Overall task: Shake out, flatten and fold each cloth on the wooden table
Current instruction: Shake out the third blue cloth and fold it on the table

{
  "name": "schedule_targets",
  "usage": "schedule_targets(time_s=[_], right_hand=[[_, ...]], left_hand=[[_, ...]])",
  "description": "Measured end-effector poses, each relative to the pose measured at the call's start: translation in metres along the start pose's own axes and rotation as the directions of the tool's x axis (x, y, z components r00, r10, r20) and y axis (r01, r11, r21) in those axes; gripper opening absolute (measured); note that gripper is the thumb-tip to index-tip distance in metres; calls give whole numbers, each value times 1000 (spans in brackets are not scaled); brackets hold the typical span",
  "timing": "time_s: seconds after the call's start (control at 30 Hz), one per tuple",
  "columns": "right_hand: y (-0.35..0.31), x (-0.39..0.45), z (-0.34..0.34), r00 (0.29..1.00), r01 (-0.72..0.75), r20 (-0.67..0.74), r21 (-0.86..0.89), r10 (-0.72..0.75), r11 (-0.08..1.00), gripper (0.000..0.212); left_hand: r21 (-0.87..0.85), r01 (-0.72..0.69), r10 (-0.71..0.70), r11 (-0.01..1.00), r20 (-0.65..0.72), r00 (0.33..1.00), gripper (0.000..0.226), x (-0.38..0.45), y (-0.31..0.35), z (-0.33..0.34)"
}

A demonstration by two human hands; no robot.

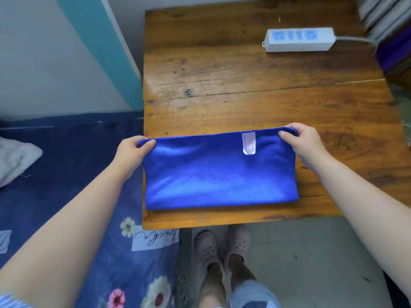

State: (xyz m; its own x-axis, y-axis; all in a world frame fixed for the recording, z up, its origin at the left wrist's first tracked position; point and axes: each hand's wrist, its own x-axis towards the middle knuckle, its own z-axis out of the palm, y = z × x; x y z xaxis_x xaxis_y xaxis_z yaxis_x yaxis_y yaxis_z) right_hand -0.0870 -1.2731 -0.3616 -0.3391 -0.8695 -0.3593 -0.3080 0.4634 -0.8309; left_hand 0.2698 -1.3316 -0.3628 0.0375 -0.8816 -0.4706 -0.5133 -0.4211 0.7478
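Blue cloth (pixel 220 174) lies near the front edge of the wooden desk (pixel 244 70), folded over so its near side is a smooth fold. The left hand (pixel 131 152) pinches the far left corner of the cloth, thumb on top. The right hand (pixel 302 141) pinches the far right corner the same way. Each grip is closed on the cloth. A small white tag (pixel 248 142) shows near the far edge, closer to the right hand. A white power strip (pixel 299 39) sits at the back of the desk, well apart from the cloth. A bed with a flowery blue sheet (pixel 66 174) is to the left.
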Motion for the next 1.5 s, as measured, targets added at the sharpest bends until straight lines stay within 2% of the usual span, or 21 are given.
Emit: schedule_targets(time_s=[0.13,0.23,0.33,0.43,0.5,0.53,0.57,0.63,0.67,0.7,0.77,0.83,0.9,1.0,1.13,1.23,1.33,1.4,1.5], right_hand=[[4,8,12,999,-10,-40,-92,6,996,30],[5,11,18,997,-7,-71,-195,-7,981,12],[5,16,21,993,-1,-113,-297,-34,955,12],[7,20,25,989,-62,-147,-385,4,921,21],[7,21,27,982,-120,-186,-458,36,881,16],[6,20,28,977,-146,-210,-495,45,857,16],[5,19,29,971,-172,-234,-528,52,832,26],[3,15,34,963,-168,-270,-596,1,785,38],[0,11,38,959,-103,-267,-631,-91,769,39],[-2,8,44,952,-6,-234,-656,-196,755,38],[-4,4,57,923,217,-92,-677,-374,704,46],[-8,3,71,914,357,80,-623,-397,696,60],[-14,3,77,915,404,235,-522,-328,752,71],[-12,-2,77,883,455,355,-481,-308,749,63],[12,-18,68,819,573,422,-578,-388,581,41],[22,-29,62,792,596,578,-662,-196,454,63],[34,-33,66,807,580,586,-759,-77,296,64],[29,-35,69,836,544,538,-789,-107,285,68],[27,-45,78,859,505,505,-804,-89,313,95]], left_hand=[[22,2,0,1000,-71,997,23,13,-2,13],[100,32,-21,994,-111,994,26,18,-5,21],[222,36,0,974,-159,987,33,24,-7,26],[303,57,3,951,-193,981,35,29,-10,29],[381,88,-6,920,-212,977,40,29,-10,31],[398,110,-16,911,-233,972,37,29,-9,31],[406,136,-28,904,-261,965,32,28,-5,32],[471,164,0,867,-330,944,36,23,1,34],[535,136,62,834,-336,940,40,19,2,37],[591,65,152,804,-310,939,40,15,4,42],[675,-165,369,719,-169,914,34,4,3,59],[708,-313,462,633,-21,886,36,-8,-2,79],[758,-370,433,537,129,892,47,-20,-8,93],[840,-370,369,397,223,902,57,-31,-28,98],[875,-359,321,324,255,912,65,-34,-45,89],[870,-374,232,321,310,922,82,-39,-46,81],[865,-375,201,335,323,925,83,-41,-51,79],[871,-331,199,363,274,941,85,-42,-48,78],[873,-299,207,384,234,950,97,-46,-40,82]])
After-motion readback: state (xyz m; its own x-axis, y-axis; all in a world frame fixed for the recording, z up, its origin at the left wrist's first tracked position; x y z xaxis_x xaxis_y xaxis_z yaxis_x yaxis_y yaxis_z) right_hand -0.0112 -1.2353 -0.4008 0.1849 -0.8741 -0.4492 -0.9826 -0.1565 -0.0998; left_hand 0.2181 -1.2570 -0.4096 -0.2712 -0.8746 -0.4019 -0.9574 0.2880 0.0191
